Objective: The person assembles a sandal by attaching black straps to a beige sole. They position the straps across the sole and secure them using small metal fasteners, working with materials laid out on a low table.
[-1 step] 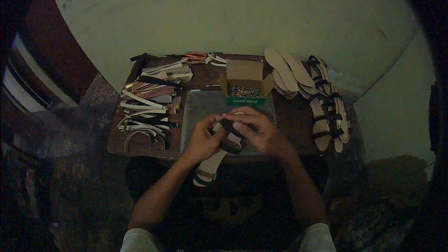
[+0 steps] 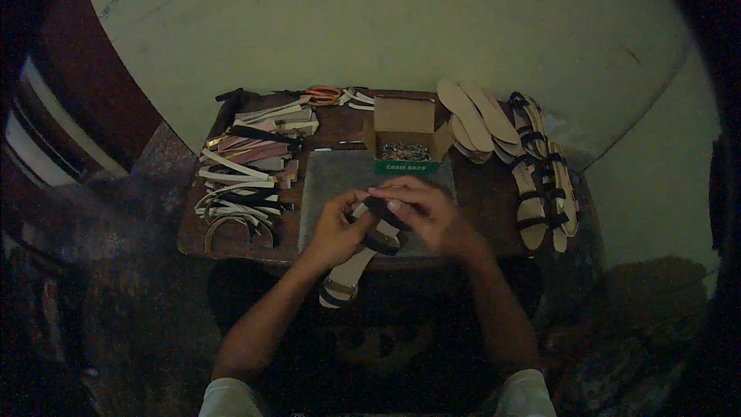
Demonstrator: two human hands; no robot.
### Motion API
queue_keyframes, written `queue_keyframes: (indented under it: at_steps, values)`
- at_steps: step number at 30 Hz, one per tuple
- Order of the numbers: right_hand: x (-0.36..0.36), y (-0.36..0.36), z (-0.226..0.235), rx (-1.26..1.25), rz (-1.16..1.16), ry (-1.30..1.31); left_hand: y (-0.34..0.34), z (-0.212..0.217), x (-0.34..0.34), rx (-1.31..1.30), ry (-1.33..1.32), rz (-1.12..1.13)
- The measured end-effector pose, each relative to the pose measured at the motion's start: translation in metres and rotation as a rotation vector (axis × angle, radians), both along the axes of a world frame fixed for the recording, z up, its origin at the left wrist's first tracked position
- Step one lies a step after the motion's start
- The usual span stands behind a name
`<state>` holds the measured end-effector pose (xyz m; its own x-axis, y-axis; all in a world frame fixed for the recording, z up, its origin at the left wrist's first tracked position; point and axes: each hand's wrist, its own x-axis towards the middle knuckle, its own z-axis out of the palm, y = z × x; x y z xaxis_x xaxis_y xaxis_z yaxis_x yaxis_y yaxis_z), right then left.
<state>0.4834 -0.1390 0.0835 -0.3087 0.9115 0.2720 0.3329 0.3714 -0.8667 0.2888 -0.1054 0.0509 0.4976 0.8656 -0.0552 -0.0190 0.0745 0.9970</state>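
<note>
A sandal (image 2: 351,272) with a pale sole and dark straps is held at a slant over the near table edge, its far end between my hands. My left hand (image 2: 336,228) is closed around the sole's left side. With thumb and fingers, my right hand (image 2: 434,220) pinches at the dark strap (image 2: 386,212) near the far end. The fingertips of both hands meet there and partly hide that end. Under and beyond them lies a grey slab (image 2: 328,185). Just past my fingers stands an open cardboard box (image 2: 407,166) with small metal nails in it.
Left on the wooden table (image 2: 189,241) are piled strips (image 2: 255,158) in white, pink and black. Behind them lie orange-handled scissors (image 2: 323,94). Right of the box are stacked pale soles (image 2: 472,120), then several strapped sandals (image 2: 532,205). A pale wall (image 2: 370,23) rises behind.
My right fingers have shifted slightly at the dark strap, which sits at a slightly different angle. My left hand and the sandal keep their place.
</note>
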Motion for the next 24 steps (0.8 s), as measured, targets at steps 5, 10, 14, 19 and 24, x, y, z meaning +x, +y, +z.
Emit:
queue_keyframes:
  at_steps: [5,10,14,19,24]
  values:
    - [0.010,-0.002,0.008,-0.169,0.010,0.041,-0.004,0.015,0.000,-0.027,-0.014,-0.029]
    - [0.009,-0.001,0.007,-0.198,-0.041,0.114,0.004,0.000,-0.004,-0.018,-0.009,-0.022]
    - [0.007,0.003,-0.002,-0.241,-0.059,0.229,0.006,0.000,-0.008,-0.039,-0.026,-0.042]
    - [0.024,0.033,-0.014,-0.156,-0.317,0.109,0.008,0.003,-0.005,-0.075,-0.025,0.120]
    - [0.039,0.086,-0.013,0.210,-0.496,-0.419,0.025,-0.005,-0.012,-0.256,-0.065,0.173]
